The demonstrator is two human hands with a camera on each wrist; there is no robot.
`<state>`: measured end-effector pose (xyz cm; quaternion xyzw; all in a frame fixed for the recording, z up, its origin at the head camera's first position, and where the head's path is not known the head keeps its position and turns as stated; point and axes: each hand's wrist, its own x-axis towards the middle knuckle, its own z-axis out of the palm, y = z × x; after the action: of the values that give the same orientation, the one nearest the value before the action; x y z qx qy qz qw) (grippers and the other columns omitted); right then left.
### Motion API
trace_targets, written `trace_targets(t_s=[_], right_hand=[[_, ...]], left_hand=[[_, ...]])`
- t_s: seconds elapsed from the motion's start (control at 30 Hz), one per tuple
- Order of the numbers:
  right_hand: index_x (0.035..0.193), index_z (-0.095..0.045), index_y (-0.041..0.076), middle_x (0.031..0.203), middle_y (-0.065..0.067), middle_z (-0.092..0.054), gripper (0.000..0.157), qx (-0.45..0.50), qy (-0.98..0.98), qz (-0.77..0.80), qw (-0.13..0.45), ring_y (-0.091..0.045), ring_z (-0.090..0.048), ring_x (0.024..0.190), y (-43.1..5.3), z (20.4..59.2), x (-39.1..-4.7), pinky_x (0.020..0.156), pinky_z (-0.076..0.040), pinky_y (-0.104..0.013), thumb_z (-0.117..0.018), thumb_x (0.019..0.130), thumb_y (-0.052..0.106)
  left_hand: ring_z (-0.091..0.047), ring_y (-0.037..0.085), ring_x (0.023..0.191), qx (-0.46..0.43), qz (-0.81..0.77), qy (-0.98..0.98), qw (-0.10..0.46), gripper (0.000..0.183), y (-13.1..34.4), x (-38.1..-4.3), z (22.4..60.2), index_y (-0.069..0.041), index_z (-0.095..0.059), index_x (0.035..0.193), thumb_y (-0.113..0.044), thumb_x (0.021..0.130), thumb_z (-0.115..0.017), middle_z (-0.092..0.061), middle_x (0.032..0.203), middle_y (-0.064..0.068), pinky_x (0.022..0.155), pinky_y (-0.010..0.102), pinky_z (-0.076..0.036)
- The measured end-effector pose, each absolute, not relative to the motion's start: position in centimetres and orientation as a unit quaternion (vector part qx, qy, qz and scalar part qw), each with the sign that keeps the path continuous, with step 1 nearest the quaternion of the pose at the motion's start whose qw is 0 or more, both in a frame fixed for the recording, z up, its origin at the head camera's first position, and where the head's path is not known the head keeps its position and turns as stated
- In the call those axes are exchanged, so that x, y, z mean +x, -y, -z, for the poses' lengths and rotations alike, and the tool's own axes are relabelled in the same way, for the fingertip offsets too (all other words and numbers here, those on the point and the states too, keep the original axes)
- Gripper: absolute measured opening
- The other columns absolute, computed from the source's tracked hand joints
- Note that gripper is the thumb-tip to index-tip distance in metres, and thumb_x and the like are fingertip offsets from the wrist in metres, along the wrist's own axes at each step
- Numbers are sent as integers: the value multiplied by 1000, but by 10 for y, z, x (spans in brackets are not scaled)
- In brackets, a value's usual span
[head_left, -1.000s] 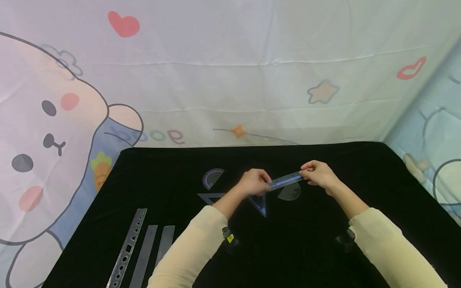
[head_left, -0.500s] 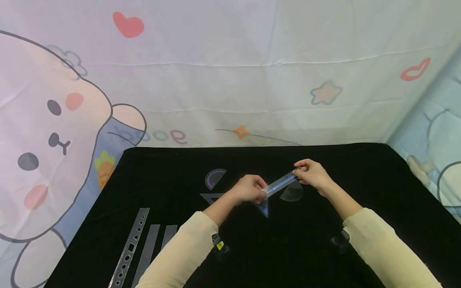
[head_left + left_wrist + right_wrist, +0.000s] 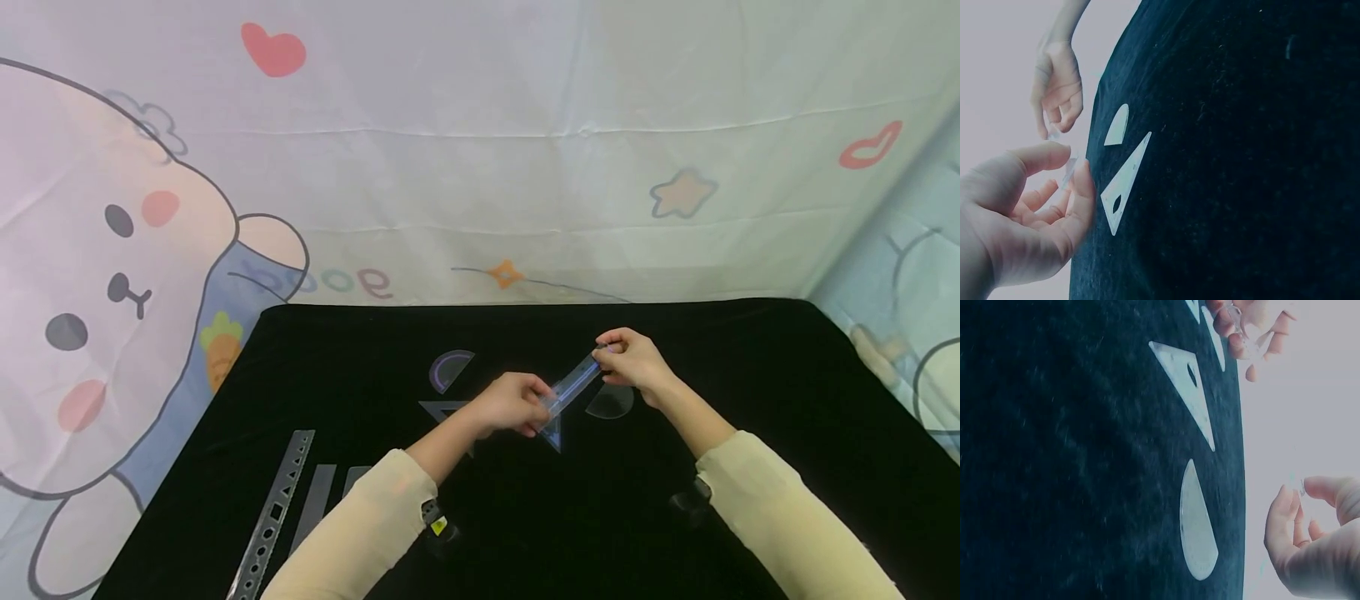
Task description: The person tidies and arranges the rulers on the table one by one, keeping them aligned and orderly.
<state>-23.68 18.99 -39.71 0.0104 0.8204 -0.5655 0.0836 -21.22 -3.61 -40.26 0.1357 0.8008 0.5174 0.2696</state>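
A short clear ruler with a bluish sheen is held slantwise above the black cloth. My left hand pinches its lower, nearer end; my right hand pinches the upper, farther end between thumb and fingers. Edge-on and washed out, the ruler barely shows in the wrist views. Below it lies a clear set square, partly covered in the head view by the ruler and left hand. A clear protractor lies just under the right hand. Behind the left hand, another set square is partly hidden.
A second protractor with a purplish arc lies farther back. At the left, a long ruler with cut-out shapes lies beside two plain strips, one strip and another, both partly under the left sleeve. A printed curtain hangs behind the table.
Tilting more steeply, the ruler has its left end lowered toward me. My left hand moved nearer and left; my right hand moved left. The head view shifted slightly.
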Motion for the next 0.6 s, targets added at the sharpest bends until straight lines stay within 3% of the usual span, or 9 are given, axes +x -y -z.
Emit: trace_targets(t_s=[0.6], right_hand=[[132,-40,2,99,-7,-47,43,27,-745,657,112,-13,-58,82,-146,398,-236,72,-56,-28,-53,91,11]], left_hand=[[-63,18,69,89,-600,-736,301,29,57,-187,406,-3,-53,108,-4,81,-64,-65,88,12,65,31,-57]])
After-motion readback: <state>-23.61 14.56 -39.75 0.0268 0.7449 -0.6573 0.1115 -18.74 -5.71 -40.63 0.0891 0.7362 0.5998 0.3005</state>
